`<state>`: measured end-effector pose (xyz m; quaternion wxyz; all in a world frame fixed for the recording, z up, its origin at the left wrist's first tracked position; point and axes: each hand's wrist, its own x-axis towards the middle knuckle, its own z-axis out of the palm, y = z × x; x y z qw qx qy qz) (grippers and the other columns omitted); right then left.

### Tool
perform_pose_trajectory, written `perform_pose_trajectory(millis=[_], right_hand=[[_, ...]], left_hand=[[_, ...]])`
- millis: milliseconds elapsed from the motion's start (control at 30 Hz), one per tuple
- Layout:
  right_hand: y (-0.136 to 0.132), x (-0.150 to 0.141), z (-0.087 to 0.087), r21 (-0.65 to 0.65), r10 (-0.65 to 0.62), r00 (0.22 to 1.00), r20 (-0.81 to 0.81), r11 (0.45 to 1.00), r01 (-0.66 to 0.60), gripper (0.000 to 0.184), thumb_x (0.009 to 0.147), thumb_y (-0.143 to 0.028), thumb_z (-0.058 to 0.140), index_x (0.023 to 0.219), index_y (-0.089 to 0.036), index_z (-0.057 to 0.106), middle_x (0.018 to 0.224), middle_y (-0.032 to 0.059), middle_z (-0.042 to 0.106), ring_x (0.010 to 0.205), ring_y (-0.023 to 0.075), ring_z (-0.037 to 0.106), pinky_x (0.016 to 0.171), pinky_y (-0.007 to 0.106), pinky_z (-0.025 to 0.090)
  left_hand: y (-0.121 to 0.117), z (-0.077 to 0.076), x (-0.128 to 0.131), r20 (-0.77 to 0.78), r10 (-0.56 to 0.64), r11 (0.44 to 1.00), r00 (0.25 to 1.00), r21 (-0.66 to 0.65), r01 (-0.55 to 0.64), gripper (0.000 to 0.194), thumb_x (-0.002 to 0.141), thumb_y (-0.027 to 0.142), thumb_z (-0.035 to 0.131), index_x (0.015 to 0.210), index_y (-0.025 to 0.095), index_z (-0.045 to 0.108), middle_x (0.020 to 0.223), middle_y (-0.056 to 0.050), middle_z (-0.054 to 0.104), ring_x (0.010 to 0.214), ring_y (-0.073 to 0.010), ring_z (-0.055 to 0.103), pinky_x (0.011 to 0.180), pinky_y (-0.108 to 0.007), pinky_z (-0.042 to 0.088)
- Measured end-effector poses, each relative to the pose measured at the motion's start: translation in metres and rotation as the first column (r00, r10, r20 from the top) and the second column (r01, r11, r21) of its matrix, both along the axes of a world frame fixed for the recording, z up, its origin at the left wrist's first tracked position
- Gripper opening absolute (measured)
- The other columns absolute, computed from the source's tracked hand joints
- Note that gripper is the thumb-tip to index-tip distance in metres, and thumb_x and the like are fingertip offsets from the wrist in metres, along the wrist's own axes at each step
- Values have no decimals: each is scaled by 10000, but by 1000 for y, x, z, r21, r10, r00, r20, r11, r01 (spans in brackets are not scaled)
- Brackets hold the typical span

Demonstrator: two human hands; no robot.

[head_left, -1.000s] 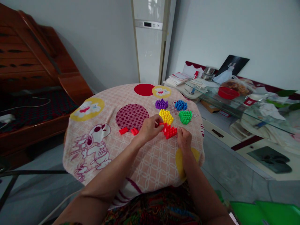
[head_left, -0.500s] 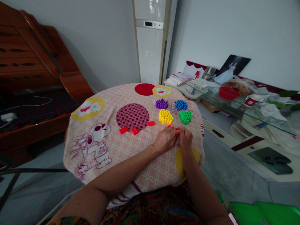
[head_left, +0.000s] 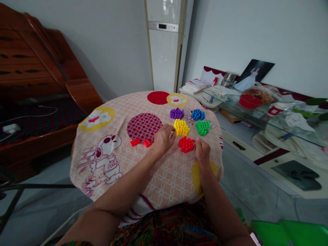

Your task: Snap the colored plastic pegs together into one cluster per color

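My left hand (head_left: 164, 138) is over the cloth, left of the yellow peg cluster (head_left: 181, 127), with its fingers curled in. It covers the spot of a loose red piece, so I cannot see what its fingers hold. My right hand (head_left: 202, 149) has thumb and forefinger pinched at the right side of the red peg cluster (head_left: 186, 144), steadying or touching it. Two loose red pieces (head_left: 147, 143) lie farther left. Beyond the yellow pegs are purple pegs (head_left: 176, 113), blue pegs (head_left: 198, 114) and green pegs (head_left: 203, 127), each grouped by colour.
A patterned tablecloth (head_left: 123, 184) covers the round table. On the right, a glass-topped cabinet (head_left: 258, 116) carries papers, a red bowl (head_left: 251, 101) and bags. A wooden bench (head_left: 46, 126) is on the left, and a tall white air conditioner (head_left: 165, 58) stands behind the table.
My left hand has left the red cluster and moved left, over the nearest loose red piece, which is now hidden. The red cluster is uncovered. My right hand stays almost in place.
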<state>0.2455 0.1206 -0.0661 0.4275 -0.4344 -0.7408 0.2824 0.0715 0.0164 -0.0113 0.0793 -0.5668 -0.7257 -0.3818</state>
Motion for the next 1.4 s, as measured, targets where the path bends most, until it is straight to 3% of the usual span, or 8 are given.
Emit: perform_pose_trajectory(millis=[67, 133, 333, 500, 767, 967, 1167, 1400], right_hand=[[1, 0, 0, 18, -8, 1000, 10, 1000, 8, 535, 921, -515, 318, 697, -162, 650, 620, 60, 618, 599, 173, 512, 603, 288, 362], [0, 0, 0, 32, -7, 1000, 18, 999, 6, 528, 918, -509, 317, 684, -165, 641, 621, 61, 610, 602, 173, 505, 605, 289, 354], [-2, 0, 3, 21, -8, 1000, 29, 1000, 8, 517, 922, -491, 314, 681, -164, 634, 616, 56, 600, 585, 166, 496, 600, 290, 340], [0, 0, 1, 4, -7, 1000, 29, 1000, 7, 506, 919, -496, 319, 677, -170, 622, 607, 51, 596, 583, 165, 487, 593, 288, 338], [1, 0, 0, 36, -7, 999, 41, 999, 5, 509, 923, -496, 314, 689, -171, 628, 617, 56, 602, 595, 169, 491, 582, 285, 327], [1, 0, 0, 25, -3, 999, 42, 1000, 2, 501, 927, -479, 320, 680, -170, 627, 616, 49, 596, 590, 162, 483, 589, 282, 334], [0, 0, 2, 42, -8, 999, 40, 999, 7, 491, 923, -486, 320, 668, -175, 602, 603, 43, 589, 589, 161, 482, 576, 284, 306], [1, 0, 1, 41, -10, 998, 54, 999, 8, 488, 925, -489, 319, 653, -182, 582, 590, 33, 563, 588, 156, 453, 576, 280, 291]], left_hand=[[2, -7, -26, 16, 58, 998, 998, -29, -58, 256, 865, 189, 553, 1094, 138, 655, 1086, -114, 680, 1009, -208, 638, 896, -317, 497], [4, -17, -43, 26, 27, 992, 999, -124, -23, 338, 849, 204, 579, 1176, 149, 644, 1177, -118, 674, 1097, -223, 623, 962, -334, 482], [10, -30, -46, -51, -86, 933, 995, -355, 62, 246, 851, 202, 554, 1045, 181, 705, 1041, -87, 712, 988, -216, 657, 922, -325, 493], [7, -18, -33, 50, -37, 958, 998, -283, 49, 326, 816, 188, 604, 1141, 163, 628, 966, -70, 718, 870, -181, 673, 798, -269, 505], [5, -11, -22, 70, -177, 935, 982, -301, 190, 165, 798, 258, 659, 905, 143, 710, 883, -73, 716, 809, -178, 656, 779, -266, 488], [7, -18, -19, 123, -214, 905, 969, -349, 244, 257, 719, 180, 646, 962, 139, 718, 914, -66, 715, 804, -169, 642, 769, -251, 487], [6, -18, -10, 270, -223, 900, 937, -312, 305, 365, 698, 171, 605, 1055, 138, 671, 764, -3, 669, 652, -123, 588, 617, -219, 449], [6, -14, 3, 356, -211, 907, 910, -276, 318, 482, 683, 145, 637, 1164, 122, 638, 785, -11, 686, 684, -131, 629, 642, -225, 487]])
